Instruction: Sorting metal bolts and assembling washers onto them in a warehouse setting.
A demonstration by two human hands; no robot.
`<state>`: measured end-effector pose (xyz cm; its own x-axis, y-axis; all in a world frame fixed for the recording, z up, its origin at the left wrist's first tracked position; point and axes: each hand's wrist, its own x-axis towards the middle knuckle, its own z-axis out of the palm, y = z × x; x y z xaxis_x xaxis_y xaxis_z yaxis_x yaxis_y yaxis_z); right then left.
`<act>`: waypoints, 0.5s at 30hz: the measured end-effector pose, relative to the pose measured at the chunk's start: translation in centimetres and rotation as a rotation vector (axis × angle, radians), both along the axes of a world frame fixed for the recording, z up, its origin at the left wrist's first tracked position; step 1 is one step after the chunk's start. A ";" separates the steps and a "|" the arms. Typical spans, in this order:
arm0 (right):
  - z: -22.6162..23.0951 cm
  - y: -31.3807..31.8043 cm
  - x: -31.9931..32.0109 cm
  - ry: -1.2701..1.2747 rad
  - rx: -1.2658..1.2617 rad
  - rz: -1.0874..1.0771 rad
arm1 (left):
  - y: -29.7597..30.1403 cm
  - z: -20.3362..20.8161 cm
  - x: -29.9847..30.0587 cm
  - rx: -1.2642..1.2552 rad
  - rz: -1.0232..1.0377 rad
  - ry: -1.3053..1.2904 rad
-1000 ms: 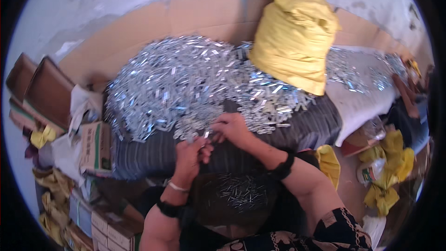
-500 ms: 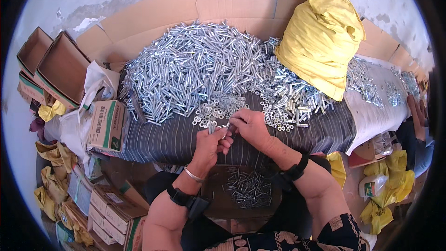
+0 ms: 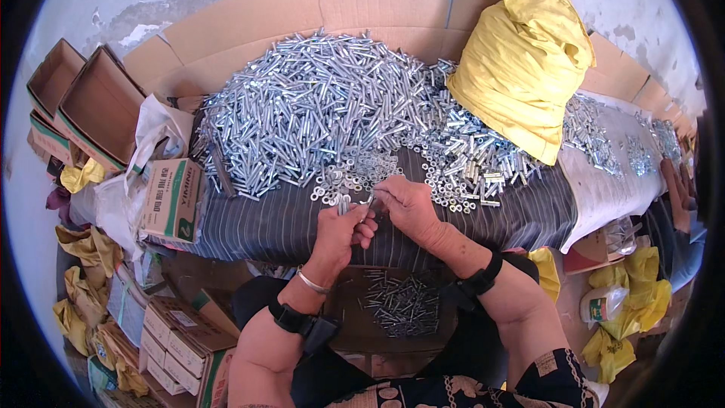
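I see my left hand [image 3: 341,228] pinched closed around a short silvery metal bolt [image 3: 346,205], held upright just above the dark striped cloth [image 3: 249,227]. My right hand [image 3: 404,204] touches the bolt's top with closed fingertips, gripping something too small to tell. A scatter of small shiny washers [image 3: 355,174] lies just beyond, before the big heap of long zinc-plated bolts [image 3: 302,113]. A bulging yellow sack [image 3: 525,68] sits to the right.

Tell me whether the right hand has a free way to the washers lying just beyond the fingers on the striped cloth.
Probably yes. The right hand sits right at the edge of the washers on the striped cloth, with nothing between them. Its fingers already pinch a small metal part together with the left hand.
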<state>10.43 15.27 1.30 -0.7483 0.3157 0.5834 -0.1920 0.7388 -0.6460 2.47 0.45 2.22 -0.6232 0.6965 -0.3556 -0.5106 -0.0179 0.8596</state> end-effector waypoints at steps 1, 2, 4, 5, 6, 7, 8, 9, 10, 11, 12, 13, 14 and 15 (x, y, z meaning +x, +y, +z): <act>0.1 0.0 0.1 -0.002 0.000 -0.002 | 0.1 -0.1 0.1 0.000 -0.002 -0.002; 0.3 0.0 0.1 -0.081 -0.257 0.019 | 0.2 -0.3 0.2 0.010 0.009 0.041; 0.4 0.0 0.1 -0.156 -0.512 0.038 | 0.3 -0.3 0.3 0.023 0.018 0.086; 0.4 0.0 0.2 -0.155 -0.503 0.043 | 0.4 -0.3 0.4 0.002 0.023 0.112; 0.3 0.0 0.2 -0.154 -0.495 0.051 | 0.5 -0.4 0.4 -0.021 0.031 0.139; 0.2 -0.1 0.1 -0.153 -0.496 0.051 | 0.5 -0.4 0.4 -0.021 0.031 0.140; 0.1 -0.3 0.0 -0.098 -0.468 0.042 | 0.5 -0.4 0.4 -0.041 0.044 0.164; 0.0 -0.4 0.0 -0.044 -0.440 0.032 | 0.6 -0.4 0.5 -0.061 0.056 0.188; -0.3 -0.2 0.0 -0.044 -0.440 0.029 | 0.6 -0.5 0.6 -0.061 0.054 0.188; -0.7 0.0 -0.1 -0.031 -0.356 0.008 | 0.6 -0.5 0.6 -0.057 0.061 0.188; -0.8 0.1 -0.2 -0.017 -0.272 -0.013 | 0.6 -0.4 0.6 -0.053 0.069 0.190; -0.8 0.1 -0.2 -0.016 -0.271 -0.014 | 0.7 -0.4 0.7 -0.052 0.068 0.190; -0.8 0.2 -0.2 -0.016 -0.252 -0.016 | 0.7 -0.3 0.7 -0.057 0.064 0.195; -0.8 0.1 -0.1 -0.018 -0.233 -0.018 | 0.7 -0.3 0.7 -0.062 0.061 0.199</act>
<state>10.28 15.42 0.54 -0.7510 0.4536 0.4799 -0.1674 0.5722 -0.8028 3.16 1.13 1.97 -0.7257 0.6362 -0.2621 -0.3299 0.0126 0.9439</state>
